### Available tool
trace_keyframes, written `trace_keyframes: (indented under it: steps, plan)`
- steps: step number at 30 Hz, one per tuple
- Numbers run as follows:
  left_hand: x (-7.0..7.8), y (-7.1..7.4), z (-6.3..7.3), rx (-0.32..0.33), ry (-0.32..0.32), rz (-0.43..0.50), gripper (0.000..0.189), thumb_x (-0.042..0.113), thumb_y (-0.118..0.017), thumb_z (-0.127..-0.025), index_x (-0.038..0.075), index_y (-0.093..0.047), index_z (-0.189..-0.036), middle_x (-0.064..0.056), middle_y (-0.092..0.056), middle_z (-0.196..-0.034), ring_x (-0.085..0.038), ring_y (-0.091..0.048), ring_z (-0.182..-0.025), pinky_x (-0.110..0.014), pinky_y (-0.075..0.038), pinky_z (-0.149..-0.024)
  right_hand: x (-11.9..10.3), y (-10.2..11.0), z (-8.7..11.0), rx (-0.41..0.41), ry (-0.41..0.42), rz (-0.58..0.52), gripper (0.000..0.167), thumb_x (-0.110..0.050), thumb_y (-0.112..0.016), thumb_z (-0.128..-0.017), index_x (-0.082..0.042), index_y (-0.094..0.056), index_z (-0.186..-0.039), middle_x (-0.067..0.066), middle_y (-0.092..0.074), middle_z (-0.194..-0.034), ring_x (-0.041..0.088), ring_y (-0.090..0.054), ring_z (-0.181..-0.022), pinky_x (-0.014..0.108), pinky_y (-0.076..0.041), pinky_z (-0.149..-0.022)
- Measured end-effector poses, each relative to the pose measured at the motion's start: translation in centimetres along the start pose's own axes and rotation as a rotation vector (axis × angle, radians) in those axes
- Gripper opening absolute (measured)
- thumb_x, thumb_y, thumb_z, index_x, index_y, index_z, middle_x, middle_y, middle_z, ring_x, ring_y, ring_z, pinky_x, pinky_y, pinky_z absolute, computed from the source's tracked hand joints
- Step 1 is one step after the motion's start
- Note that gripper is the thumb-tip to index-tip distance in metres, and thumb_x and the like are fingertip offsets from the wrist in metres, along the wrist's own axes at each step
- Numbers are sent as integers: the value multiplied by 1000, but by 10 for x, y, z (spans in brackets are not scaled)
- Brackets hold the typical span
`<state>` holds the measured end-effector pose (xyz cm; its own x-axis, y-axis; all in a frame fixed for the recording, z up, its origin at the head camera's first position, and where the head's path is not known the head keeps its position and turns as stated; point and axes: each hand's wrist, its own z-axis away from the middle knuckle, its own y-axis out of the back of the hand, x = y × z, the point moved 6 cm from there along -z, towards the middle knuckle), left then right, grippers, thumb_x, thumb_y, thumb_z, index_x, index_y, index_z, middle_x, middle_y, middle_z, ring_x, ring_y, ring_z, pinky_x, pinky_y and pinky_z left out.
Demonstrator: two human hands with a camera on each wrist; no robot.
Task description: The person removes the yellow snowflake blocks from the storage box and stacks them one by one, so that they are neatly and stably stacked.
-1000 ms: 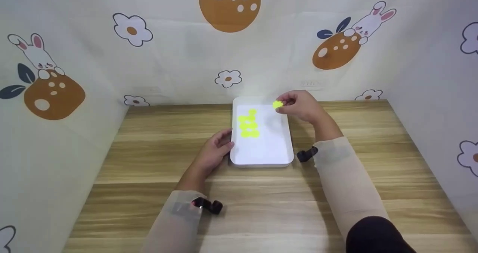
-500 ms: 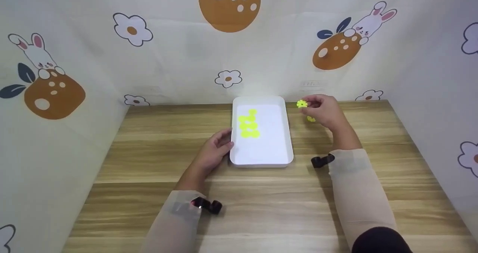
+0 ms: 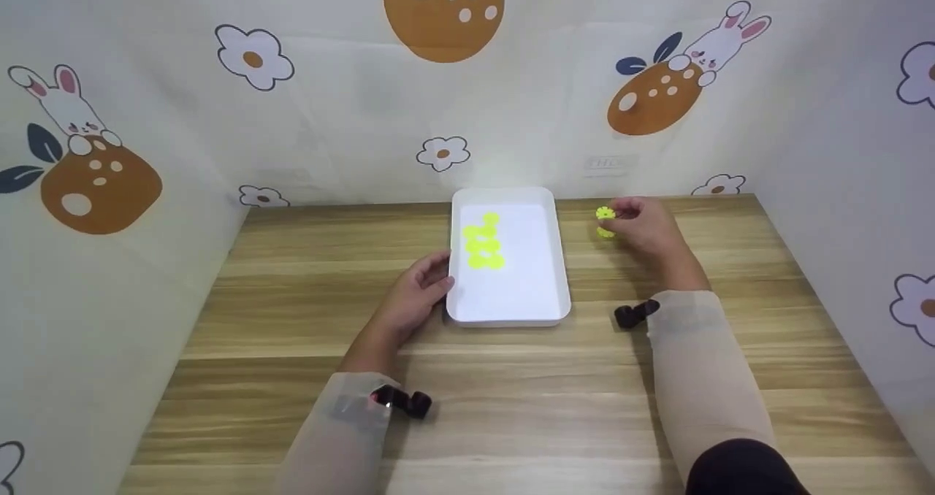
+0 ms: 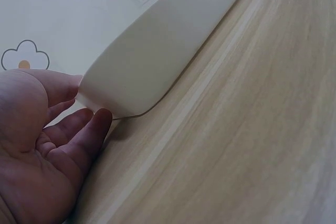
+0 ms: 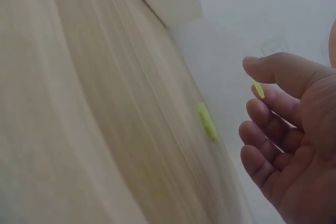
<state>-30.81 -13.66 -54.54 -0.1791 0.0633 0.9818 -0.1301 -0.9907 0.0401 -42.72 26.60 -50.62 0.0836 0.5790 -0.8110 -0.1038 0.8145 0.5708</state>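
From my seat away from the rig I've got the right hand pinching a yellow flower-shaped piece between thumb and forefinger, with the other fingers loosely curled. It's off to the right of the white tray, near the far edge of the desk. The right wrist view shows it nearly edge-on and up off the wood, lol. A second yellow piece lies on the desk by the far edge, right near that hand.

The left hand has its thumb and fingers on the tray's left edge, holding it from the side, a bit toward the near corner. The tray sits with its far edge right up by the desk's far edge. Inside it I can see a cluster of yellow pieces along the left edge, mostly toward the far left corner. Some overlap or touch, so I honestly can't count them. Behind the desk there's a pale backdrop with bunnies and flowers on it, and both arms have beige sleeves.
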Motion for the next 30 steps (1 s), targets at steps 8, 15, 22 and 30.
trace_keyframes:
  steps: [8, 15, 22, 30]
  plan:
    - [-1, 0, 0, 1, -10, 0, 57, 9, -66, -105, 9, -48, -160, -14, -49, -166, -31, -49, -154, -45, -43, -128, 16, 3, -1, -9, -40, 35, 48, -32, -81, -95, -5, -69, -134, 16, -68, -137, 29, -62, -123, 35, -52, -102]
    - [-1, 0, 0, 4, 8, -11, 56, 11, -67, -105, 12, -50, -159, -12, -50, -166, -29, -50, -153, -45, -44, -127, 23, 2, 0, -33, -80, 53, 48, -33, -82, -94, -7, -70, -133, 16, -68, -138, 31, -60, -125, 44, -50, -110]
    - [0, -1, 0, -33, -44, -6, 58, 9, -65, -106, 8, -46, -161, -15, -49, -166, -32, -48, -155, -47, -41, -129, 24, 0, 0, -63, -90, 56, 55, -34, -85, -90, -10, -70, -138, 15, -67, -142, 27, -59, -126, 39, -47, -112]
    - [1, -1, 1, -37, -59, 13, 59, 8, -66, -105, 6, -46, -161, -17, -49, -165, -33, -48, -155, -47, -41, -129, 20, -2, -1, -89, -124, 93, 56, -33, -83, -93, -10, -67, -142, 16, -64, -148, 30, -57, -133, 47, -44, -120]
